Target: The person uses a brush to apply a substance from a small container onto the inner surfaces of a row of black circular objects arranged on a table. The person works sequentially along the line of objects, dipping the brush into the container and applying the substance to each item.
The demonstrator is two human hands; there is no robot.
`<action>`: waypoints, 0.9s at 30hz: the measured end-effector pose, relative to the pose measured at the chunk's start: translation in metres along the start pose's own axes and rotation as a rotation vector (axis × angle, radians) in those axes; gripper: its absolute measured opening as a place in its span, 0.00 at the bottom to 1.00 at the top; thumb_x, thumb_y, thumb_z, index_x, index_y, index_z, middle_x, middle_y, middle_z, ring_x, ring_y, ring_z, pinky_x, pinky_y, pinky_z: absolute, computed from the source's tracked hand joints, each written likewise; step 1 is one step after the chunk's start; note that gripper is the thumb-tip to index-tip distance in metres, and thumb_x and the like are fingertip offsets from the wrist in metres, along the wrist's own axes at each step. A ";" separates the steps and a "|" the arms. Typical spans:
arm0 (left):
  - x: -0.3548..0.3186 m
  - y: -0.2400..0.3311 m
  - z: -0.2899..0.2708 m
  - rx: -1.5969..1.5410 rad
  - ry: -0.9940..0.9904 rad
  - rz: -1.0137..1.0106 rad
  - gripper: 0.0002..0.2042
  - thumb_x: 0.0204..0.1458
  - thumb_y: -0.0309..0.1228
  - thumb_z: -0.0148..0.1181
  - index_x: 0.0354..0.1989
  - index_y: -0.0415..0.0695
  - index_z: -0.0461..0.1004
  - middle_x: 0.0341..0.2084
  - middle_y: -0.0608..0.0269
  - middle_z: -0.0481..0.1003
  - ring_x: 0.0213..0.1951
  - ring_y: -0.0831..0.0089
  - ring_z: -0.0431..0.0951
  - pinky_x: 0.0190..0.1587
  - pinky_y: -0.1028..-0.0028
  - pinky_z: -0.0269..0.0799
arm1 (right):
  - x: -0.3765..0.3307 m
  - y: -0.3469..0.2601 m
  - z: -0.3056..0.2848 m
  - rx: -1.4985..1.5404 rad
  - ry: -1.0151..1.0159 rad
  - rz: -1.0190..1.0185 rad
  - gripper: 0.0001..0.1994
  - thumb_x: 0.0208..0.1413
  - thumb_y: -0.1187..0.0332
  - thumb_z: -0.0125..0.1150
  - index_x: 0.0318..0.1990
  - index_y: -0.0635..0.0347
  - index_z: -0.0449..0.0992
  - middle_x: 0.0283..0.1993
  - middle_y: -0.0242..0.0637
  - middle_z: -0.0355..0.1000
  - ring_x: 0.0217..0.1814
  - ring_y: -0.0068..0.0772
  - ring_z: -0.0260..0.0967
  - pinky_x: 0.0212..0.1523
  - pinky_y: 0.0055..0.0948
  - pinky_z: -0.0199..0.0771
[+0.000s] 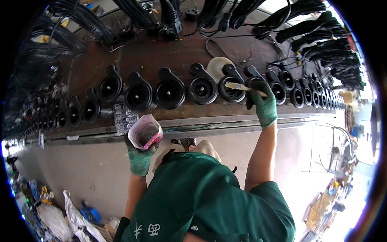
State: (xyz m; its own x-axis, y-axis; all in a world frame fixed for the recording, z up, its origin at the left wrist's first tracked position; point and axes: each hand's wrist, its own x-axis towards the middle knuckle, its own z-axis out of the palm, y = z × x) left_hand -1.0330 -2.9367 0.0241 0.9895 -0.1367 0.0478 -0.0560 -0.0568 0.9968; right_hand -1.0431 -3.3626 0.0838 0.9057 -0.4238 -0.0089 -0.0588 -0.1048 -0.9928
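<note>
My left hand (140, 157), in a green glove, holds a small cut-open pink and white cup (145, 131) with dark stuff inside, just in front of the bench edge. My right hand (264, 103), also gloved, grips a small pale brush (242, 86) whose tip rests on one black round pump housing (231, 86). A long row of the same black housings (171, 92) runs along the brown workbench (161, 52). A pale round lid (217, 64) lies behind the brushed housing.
Bundles of black cables (318, 36) lie along the back of the bench and at its left end (72, 20). A metal rail (201, 123) edges the bench front. Bags and clutter (52, 209) sit on the floor at lower left, more items (322, 205) at lower right.
</note>
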 end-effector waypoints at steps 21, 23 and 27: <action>-0.007 -0.015 0.006 0.038 -0.057 0.178 0.40 0.42 0.19 0.75 0.65 0.40 0.61 0.58 0.55 0.71 0.57 0.64 0.75 0.59 0.65 0.74 | 0.084 0.066 0.008 -0.581 -0.288 0.144 0.17 0.64 0.59 0.60 0.53 0.62 0.77 0.38 0.43 0.80 0.38 0.33 0.78 0.40 0.32 0.76; -0.010 -0.010 0.018 0.025 -0.031 0.217 0.38 0.43 0.19 0.74 0.65 0.39 0.61 0.57 0.54 0.71 0.56 0.64 0.76 0.58 0.65 0.75 | 0.097 0.073 0.003 -0.821 -0.441 0.072 0.17 0.65 0.63 0.57 0.57 0.58 0.73 0.33 0.41 0.79 0.35 0.36 0.77 0.40 0.34 0.77; -0.021 -0.006 0.037 -0.024 0.034 0.173 0.38 0.45 0.22 0.75 0.66 0.39 0.61 0.58 0.55 0.71 0.56 0.64 0.76 0.58 0.65 0.75 | 0.089 0.037 -0.001 -0.992 -0.643 -0.012 0.14 0.61 0.63 0.59 0.52 0.56 0.77 0.33 0.42 0.78 0.35 0.41 0.77 0.41 0.36 0.77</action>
State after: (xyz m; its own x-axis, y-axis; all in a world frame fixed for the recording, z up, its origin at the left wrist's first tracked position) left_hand -1.0579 -2.9701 0.0149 0.9694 -0.1089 0.2201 -0.2227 -0.0120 0.9748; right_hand -0.9652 -3.4047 0.0459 0.9367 0.0834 -0.3401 -0.0919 -0.8785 -0.4688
